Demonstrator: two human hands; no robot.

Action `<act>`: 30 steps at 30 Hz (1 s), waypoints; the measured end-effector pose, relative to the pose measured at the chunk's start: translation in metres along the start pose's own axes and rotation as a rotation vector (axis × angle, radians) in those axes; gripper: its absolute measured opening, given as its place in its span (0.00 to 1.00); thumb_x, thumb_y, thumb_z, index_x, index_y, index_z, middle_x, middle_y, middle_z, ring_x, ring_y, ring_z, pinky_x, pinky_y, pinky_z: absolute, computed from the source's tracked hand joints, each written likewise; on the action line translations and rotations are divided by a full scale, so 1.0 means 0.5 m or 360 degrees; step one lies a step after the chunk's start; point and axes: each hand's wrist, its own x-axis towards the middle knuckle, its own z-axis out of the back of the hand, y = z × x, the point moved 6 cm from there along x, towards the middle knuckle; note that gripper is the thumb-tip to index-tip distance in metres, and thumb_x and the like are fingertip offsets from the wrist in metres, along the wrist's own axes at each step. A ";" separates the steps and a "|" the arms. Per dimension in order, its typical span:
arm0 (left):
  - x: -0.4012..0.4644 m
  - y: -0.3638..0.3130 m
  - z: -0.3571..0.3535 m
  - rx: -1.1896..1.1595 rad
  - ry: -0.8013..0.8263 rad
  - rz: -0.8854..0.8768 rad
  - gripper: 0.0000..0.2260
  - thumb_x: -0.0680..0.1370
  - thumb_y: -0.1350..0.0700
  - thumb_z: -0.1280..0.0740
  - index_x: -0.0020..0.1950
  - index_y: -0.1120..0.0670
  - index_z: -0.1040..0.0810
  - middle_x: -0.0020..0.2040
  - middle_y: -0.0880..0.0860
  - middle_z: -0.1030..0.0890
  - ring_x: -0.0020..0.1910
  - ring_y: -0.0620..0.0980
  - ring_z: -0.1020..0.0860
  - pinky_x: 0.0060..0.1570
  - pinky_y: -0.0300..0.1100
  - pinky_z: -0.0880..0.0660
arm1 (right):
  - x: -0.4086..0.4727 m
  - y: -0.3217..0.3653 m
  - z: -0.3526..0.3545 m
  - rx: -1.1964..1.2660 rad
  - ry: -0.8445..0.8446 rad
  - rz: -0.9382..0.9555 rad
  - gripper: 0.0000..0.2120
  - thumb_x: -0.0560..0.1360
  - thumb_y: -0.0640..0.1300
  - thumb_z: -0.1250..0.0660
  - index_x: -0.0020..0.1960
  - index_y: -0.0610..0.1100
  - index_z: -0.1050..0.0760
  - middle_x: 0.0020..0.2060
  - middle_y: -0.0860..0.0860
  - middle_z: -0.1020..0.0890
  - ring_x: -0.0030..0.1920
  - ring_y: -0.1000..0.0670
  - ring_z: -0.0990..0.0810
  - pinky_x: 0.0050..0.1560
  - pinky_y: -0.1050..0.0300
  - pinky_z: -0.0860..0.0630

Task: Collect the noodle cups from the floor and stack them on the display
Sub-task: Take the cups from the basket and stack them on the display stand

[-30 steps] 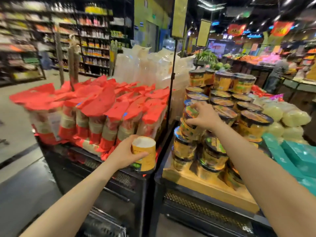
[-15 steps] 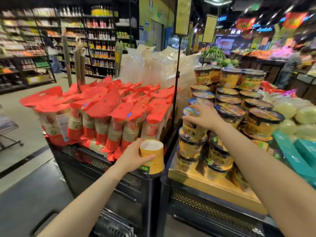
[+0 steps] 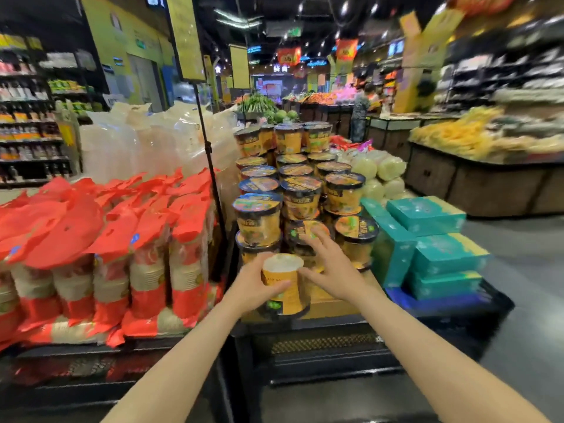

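My left hand point(image 3: 254, 286) grips a yellow noodle cup point(image 3: 282, 283) held upside down, its pale base facing up, just in front of the display's lower tier. My right hand point(image 3: 329, 265) is beside the cup with fingers spread, the thumb touching its right side. Behind them rises the stepped stack of noodle cups point(image 3: 300, 196) with dark lids on a wooden display stand point(image 3: 332, 306). One cup point(image 3: 258, 219) stands on the near left column.
Red-topped noodle bags point(image 3: 100, 257) fill the rack at left. A thin sign pole point(image 3: 212, 178) stands between rack and display. Teal boxes point(image 3: 427, 239) are stacked at right on a blue crate. A person point(image 3: 360, 112) stands far back by the produce.
My right hand left the cup it set on the left column and dropped toward the held cup. My left hand brought that cup rightward in front of the display. The camera swung right.
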 end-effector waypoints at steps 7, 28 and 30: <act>0.042 -0.024 0.041 -0.0075 0.0029 -0.0089 0.37 0.69 0.37 0.27 0.72 0.48 0.35 0.62 0.45 0.26 0.56 0.45 0.23 0.55 0.40 0.24 | 0.117 0.065 0.032 -0.0150 0.0049 0.0015 0.27 0.81 0.57 0.44 0.77 0.62 0.49 0.78 0.56 0.49 0.78 0.48 0.49 0.74 0.42 0.41; -0.004 0.023 0.038 -0.0066 -0.0028 -0.0048 0.32 0.72 0.41 0.26 0.71 0.47 0.34 0.58 0.44 0.27 0.56 0.44 0.25 0.45 0.30 0.29 | 0.012 0.015 -0.016 0.0234 0.0136 -0.0225 0.35 0.77 0.59 0.36 0.78 0.53 0.46 0.76 0.55 0.43 0.76 0.52 0.46 0.71 0.57 0.45; 0.007 -0.017 0.004 -0.0102 -0.0013 -0.0108 0.31 0.73 0.42 0.27 0.71 0.47 0.34 0.60 0.46 0.28 0.58 0.46 0.26 0.48 0.31 0.29 | -0.048 -0.012 -0.038 0.0378 0.0273 -0.0385 0.43 0.71 0.63 0.30 0.78 0.55 0.50 0.76 0.55 0.42 0.75 0.53 0.43 0.73 0.54 0.41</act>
